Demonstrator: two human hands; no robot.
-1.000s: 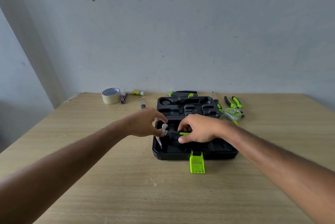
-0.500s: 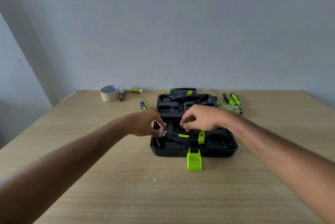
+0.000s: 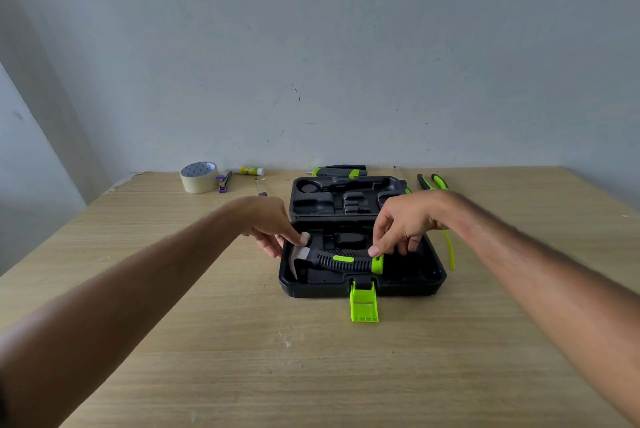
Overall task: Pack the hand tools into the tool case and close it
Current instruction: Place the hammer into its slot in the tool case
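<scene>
The black tool case (image 3: pixel 408 284) lies open in the middle of the table, its lid (image 3: pixel 301 206) flat behind it and a green latch (image 3: pixel 363 304) hanging off the front. A hammer (image 3: pixel 341 263) with a black and green handle lies across the near half. My left hand (image 3: pixel 266 223) pinches the metal hammer head at the case's left end. My right hand (image 3: pixel 405 223) holds the green butt of the handle with its fingertips.
Behind the case lie green-handled pliers (image 3: pixel 433 181), a black and green tool (image 3: pixel 341 171) and a small screwdriver (image 3: pixel 261 185). A green strap (image 3: pixel 450 254) pokes out beside my right wrist. A tape roll (image 3: pixel 199 176), a purple stapler (image 3: pixel 224 181) and a glue stick (image 3: pixel 252 170) sit at the back left.
My right hand has slid from the middle of the handle to its green end. The hammer has settled lower into the near half of the case.
</scene>
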